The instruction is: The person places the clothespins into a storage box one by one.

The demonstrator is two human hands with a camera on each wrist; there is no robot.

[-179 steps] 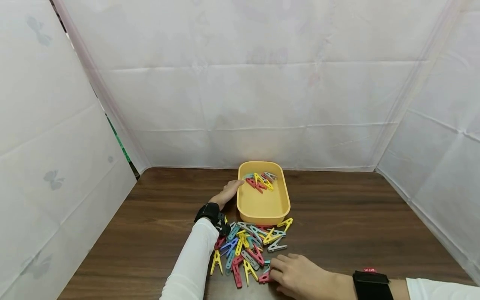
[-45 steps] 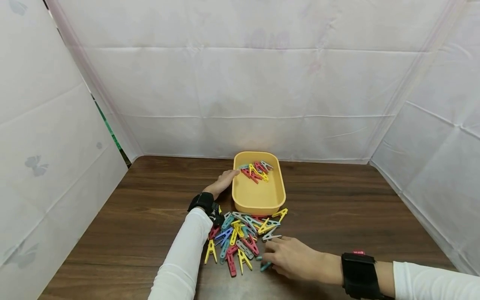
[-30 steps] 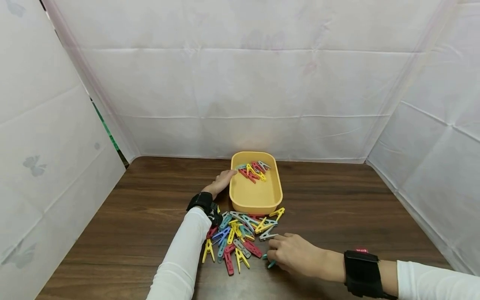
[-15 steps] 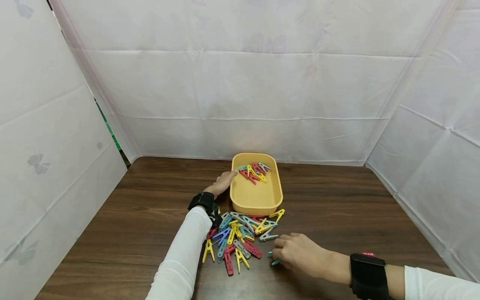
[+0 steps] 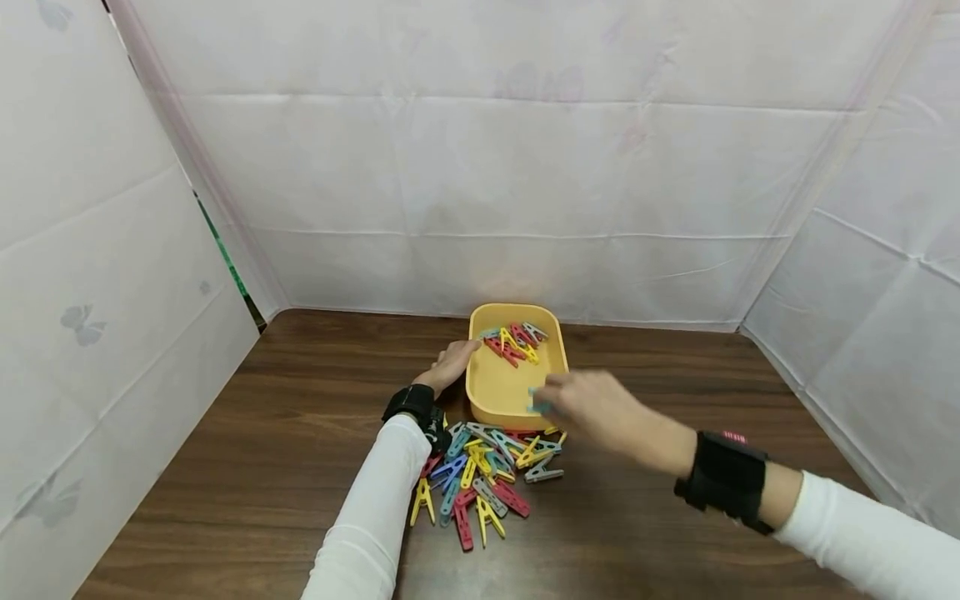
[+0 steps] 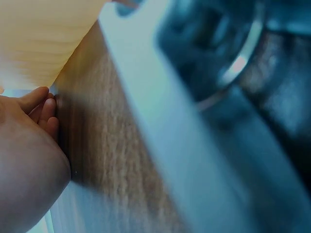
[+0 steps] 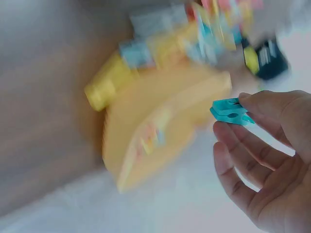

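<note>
While the left hand (image 5: 451, 364) rests against the outer left wall of the yellow tray (image 5: 495, 396), fingers laid fairly straight along the rim and curled round nothing, the right hand (image 5: 592, 407) hangs over the tray's near end, blurred in the head view. The right wrist view shows it pinching a teal clothespin (image 7: 231, 112) between thumb and forefinger, the other fingers loosely spread below. In the head view that clothespin (image 5: 535, 401) shows as a small teal patch at the fingertips, above the tray's floor at about 5 o'clock from the tray's middle.

A small cluster of clothespins (image 5: 515, 342) in red, yellow and grey lies at the tray's far end, toward 12 o'clock. The tray stands on a dark wooden table (image 5: 300, 433). At 6 o'clock from the tray, just beside its near wall, lies a loose pile of clothespins (image 5: 480, 479) in yellow, red, blue, teal and grey, next to the left forearm's white sleeve (image 5: 367, 525).
</note>
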